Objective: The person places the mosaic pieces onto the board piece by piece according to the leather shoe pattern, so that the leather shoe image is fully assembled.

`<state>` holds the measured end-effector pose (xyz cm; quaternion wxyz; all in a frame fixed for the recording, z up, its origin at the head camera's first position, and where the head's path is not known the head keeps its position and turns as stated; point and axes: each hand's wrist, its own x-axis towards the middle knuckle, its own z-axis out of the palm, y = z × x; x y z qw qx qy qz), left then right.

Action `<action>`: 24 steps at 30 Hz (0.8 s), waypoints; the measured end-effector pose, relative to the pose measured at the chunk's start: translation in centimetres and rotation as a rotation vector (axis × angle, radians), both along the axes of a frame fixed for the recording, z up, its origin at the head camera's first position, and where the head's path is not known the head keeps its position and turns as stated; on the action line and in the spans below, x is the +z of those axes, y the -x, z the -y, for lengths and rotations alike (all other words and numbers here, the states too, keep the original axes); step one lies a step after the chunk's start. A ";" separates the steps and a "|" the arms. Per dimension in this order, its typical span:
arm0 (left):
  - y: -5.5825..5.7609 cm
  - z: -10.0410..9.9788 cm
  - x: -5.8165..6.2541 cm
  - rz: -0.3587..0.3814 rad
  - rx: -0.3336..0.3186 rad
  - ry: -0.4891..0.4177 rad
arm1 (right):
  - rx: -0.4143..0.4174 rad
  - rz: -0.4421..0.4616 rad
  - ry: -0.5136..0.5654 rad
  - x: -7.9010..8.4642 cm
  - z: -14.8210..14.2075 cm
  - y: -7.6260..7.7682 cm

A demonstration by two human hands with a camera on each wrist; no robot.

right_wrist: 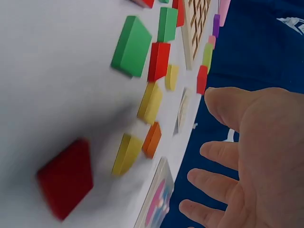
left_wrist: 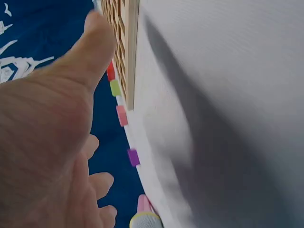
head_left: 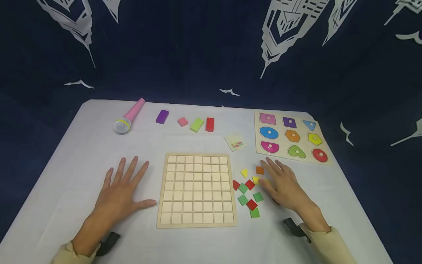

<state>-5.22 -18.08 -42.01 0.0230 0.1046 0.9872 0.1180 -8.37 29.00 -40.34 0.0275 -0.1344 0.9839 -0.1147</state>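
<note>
My left hand [head_left: 118,196] is spread wide over the white table, left of a square wooden grid board [head_left: 197,190]; its thumb tip points at the board's left edge. My right hand [head_left: 284,185] hovers with loosely extended fingers above small coloured tiles. In the right wrist view its fingers hold nothing, and a dark red tile [right_wrist: 67,179], yellow tiles [right_wrist: 127,154] and an orange tile [right_wrist: 151,140] lie beneath. Between the board and this hand are several scattered pieces, among them a green tile [head_left: 258,197] and a red tile [head_left: 252,204]. The hand partly covers some of them.
Behind the board lies a small pattern card [head_left: 235,142]. A knob puzzle board [head_left: 293,137] with coloured shapes occupies the back right. Along the back are a pink toy microphone [head_left: 129,116], a purple block [head_left: 162,116], a pink block [head_left: 182,121], a lime block [head_left: 196,125] and a red block [head_left: 210,124].
</note>
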 end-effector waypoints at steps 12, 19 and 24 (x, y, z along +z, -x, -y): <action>1.8 -1.1 -1.0 0.034 -0.105 -0.036 | 0.076 0.012 0.027 -0.3 2.9 2.1; 2.6 -1.6 -0.4 0.128 -0.153 -0.085 | 0.056 0.065 -0.005 -0.4 4.7 3.4; 3.3 -2.3 -0.1 0.209 -0.171 -0.103 | 0.003 0.094 -0.049 -0.5 5.3 4.0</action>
